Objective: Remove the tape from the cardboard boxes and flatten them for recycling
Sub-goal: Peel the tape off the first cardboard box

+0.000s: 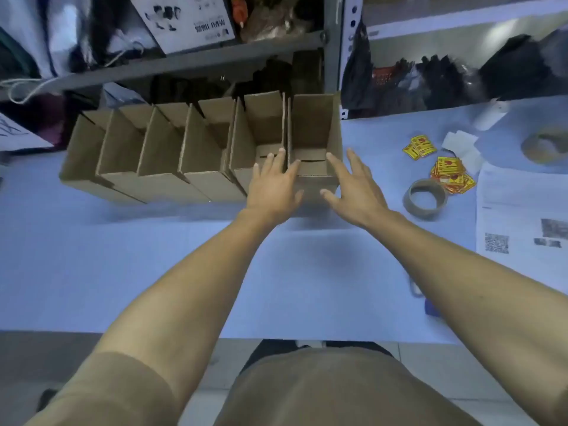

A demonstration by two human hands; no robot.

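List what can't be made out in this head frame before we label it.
- Tape on the row of open brown cardboard boxes: none discernible; the bottoms and undersides are hidden by the walls.
- Front wall of the rightmost box: partly covered by the left hand and right hand.
- Print on the white paper sheets: blurred, cut by the right edge.
- Yellow-red stickers: text too small.

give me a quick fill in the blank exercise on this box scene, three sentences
1. The open brown cardboard boxes stand in a ____ on the pale blue table.
2. Both hands reach for the box at the ____ end.
3. The brown tape roll lies to the ____ of the right hand.

Missing words: row; right; right
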